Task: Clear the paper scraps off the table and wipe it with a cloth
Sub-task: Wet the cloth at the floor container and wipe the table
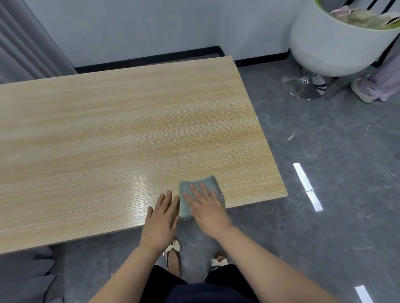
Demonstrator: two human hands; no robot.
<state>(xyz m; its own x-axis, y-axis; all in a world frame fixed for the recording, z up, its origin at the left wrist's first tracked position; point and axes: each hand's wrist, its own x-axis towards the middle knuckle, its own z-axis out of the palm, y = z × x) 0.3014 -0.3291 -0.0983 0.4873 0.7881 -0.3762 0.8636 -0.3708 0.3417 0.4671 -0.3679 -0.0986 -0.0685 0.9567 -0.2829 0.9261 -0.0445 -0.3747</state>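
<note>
The right hand [206, 206] lies flat, fingers straight, pressing the small folded grey-green cloth [198, 193] onto the light wood-grain table [99, 134] near its front right corner — the cloth shows beyond and beside the fingers. The left hand [163, 214], also flat, rests just beside the cloth's left edge. Farther right stands a white tub chair [328, 47].

A pale wood-grain table [113, 133] on a grey stone floor [337, 189].

On the table, close to its near edge and toward its right corner, lies a small blue-green cloth [197, 186], flat on the wood with a mesh-like side showing at its right and lower edges. The right hand [206, 208] presses flat on the cloth; the left hand [162, 218] rests with straight fingers on the tabletop just beside the cloth's left edge.
</note>
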